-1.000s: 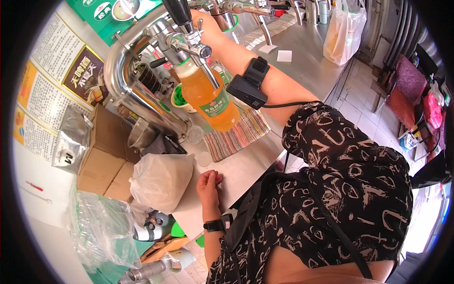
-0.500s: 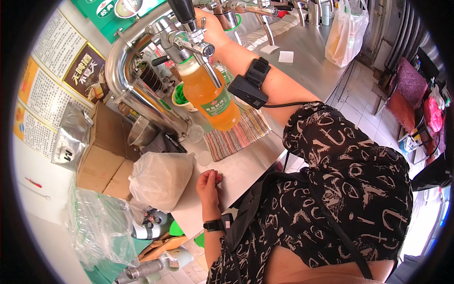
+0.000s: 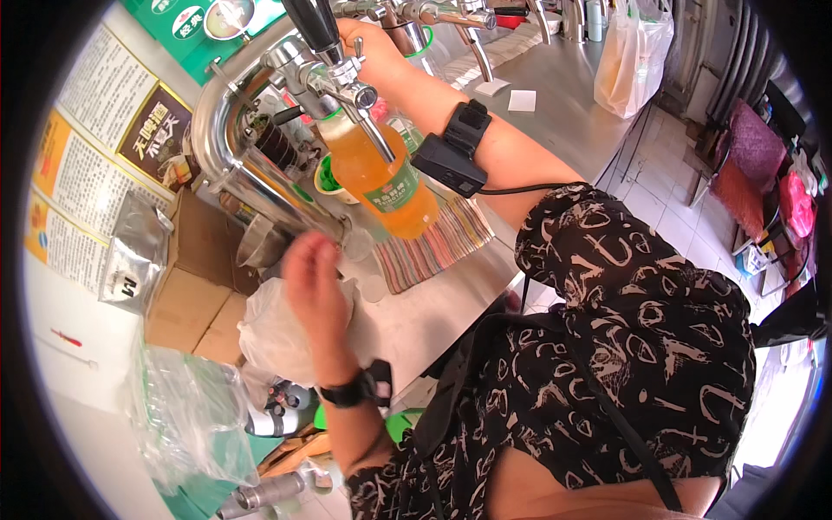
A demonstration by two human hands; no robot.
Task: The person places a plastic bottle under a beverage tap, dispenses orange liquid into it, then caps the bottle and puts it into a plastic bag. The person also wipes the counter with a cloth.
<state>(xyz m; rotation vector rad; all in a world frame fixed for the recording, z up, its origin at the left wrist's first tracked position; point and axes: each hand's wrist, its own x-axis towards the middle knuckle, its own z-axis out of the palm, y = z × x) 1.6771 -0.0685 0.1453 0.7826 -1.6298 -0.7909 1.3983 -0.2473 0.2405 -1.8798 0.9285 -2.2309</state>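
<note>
Right arm stretched across to the beer tap (image 3: 351, 90); right hand (image 3: 358, 45) sits just behind the black tap handle (image 3: 312, 30), partly hidden by it. Can't tell whether its fingers grip anything. Left hand (image 3: 312, 270) is up in front of the white plastic bag (image 3: 263, 336), blurred; nothing visible in it, finger spread can't be told.

Clear plastic bottle (image 3: 397, 195) is under the tap head, neck up, leaning in view. Amber liquid, pale foam near the neck, green label. Chrome spout crosses in front of it. Bottle base overlaps the striped cloth mat (image 3: 433, 251); contact can't be confirmed from this angle.

Nearby: tub of green caps (image 3: 328, 176) behind the bottle, next to the curved chrome tower (image 3: 211, 130). Cardboard box (image 3: 186, 269) beside the white bag. Farther along the steel counter (image 3: 568, 82): 2 white square cards (image 3: 522, 101), plus a translucent carrier bag (image 3: 633, 65) near the edge. Black band (image 3: 347, 392) on left wrist, black strapped device (image 3: 446, 165) on right forearm.
</note>
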